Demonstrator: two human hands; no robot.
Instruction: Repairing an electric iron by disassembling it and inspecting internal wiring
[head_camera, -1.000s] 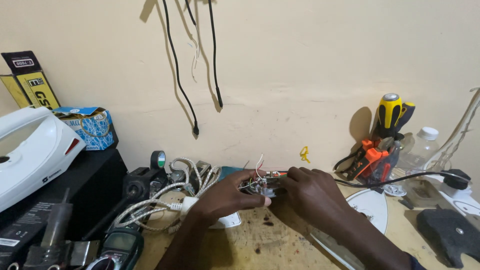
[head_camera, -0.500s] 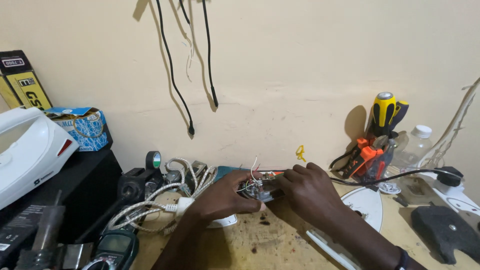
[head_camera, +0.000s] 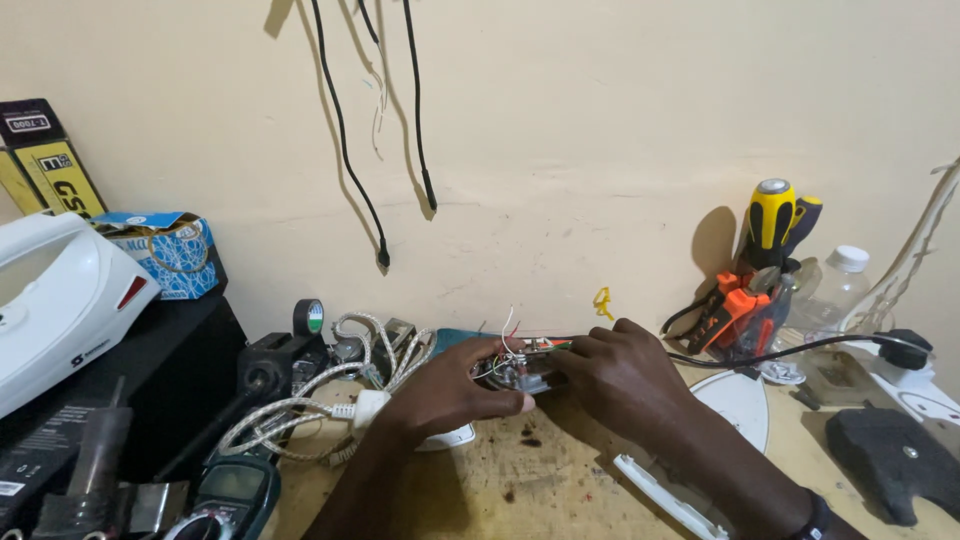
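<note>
Head view: wired part (head_camera: 515, 368), seemingly pinched, sits between left hand (head_camera: 450, 392) and right hand (head_camera: 622, 378).

Both forearms bare, no sleeves showing; left hand (head_camera: 452, 390) without rings or glove; right hand (head_camera: 622, 378) likewise bare; a dark band circles the right wrist, at five o'clock.

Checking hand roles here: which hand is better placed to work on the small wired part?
Probably right: the right hand has fingertips at the wired part, while the left hand grips it from below.
</note>
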